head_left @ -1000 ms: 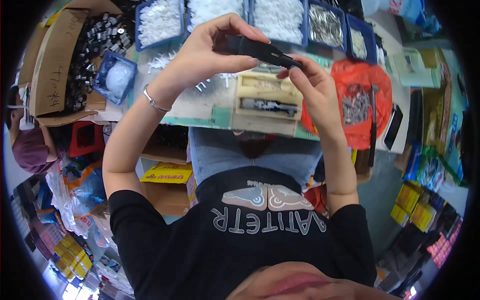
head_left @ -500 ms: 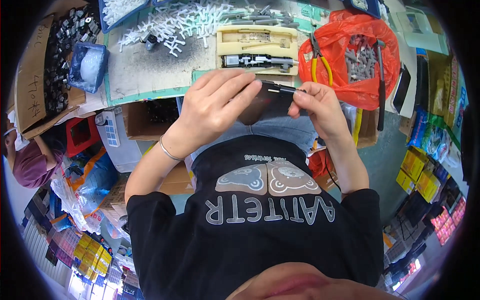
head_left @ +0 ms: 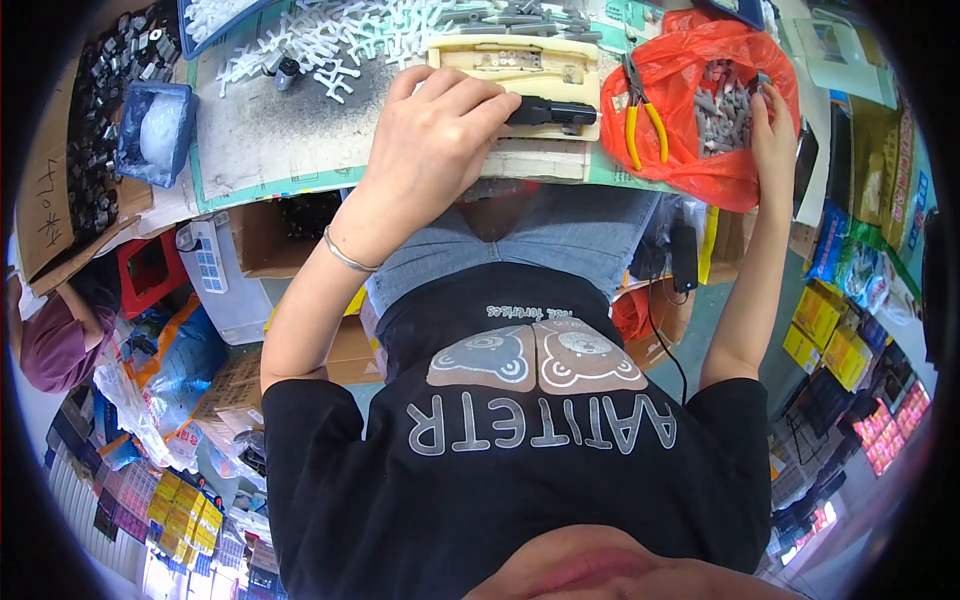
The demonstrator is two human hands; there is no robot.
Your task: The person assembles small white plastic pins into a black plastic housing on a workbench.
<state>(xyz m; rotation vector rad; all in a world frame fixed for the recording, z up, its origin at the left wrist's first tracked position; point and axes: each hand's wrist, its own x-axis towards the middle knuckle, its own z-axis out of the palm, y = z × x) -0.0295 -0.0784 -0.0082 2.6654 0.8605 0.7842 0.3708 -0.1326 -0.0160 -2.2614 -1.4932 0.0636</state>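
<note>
A long black plastic shell (head_left: 553, 112) lies in the near slot of a cream fixture block (head_left: 592, 75) on the workbench. My left hand (head_left: 432, 135) is over the shell's left end, its fingertips closed on it; the palm hides that end and part of the block. At the right rim of a red plastic bag (head_left: 727, 185), my right hand (head_left: 772, 135) is closed round a small hammer (head_left: 763, 78) just under its head. Hand and forearm cover the handle. Inside the bag are many small grey plastic parts (head_left: 722, 110).
Yellow-handled pliers (head_left: 646, 130) rest on the bag's left side. White branching plastic pieces (head_left: 340, 40) and grey rods (head_left: 520, 22) are heaped along the back. To the left stand a blue tray (head_left: 158, 135) and a carton of black parts (head_left: 105, 130). Another person's arm (head_left: 80, 315) shows at far left.
My left hand has brought the black shell forward to the fixture, where it covers the mechanism seen there before. My right hand has let go of the shell and moved right to the hammer.
</note>
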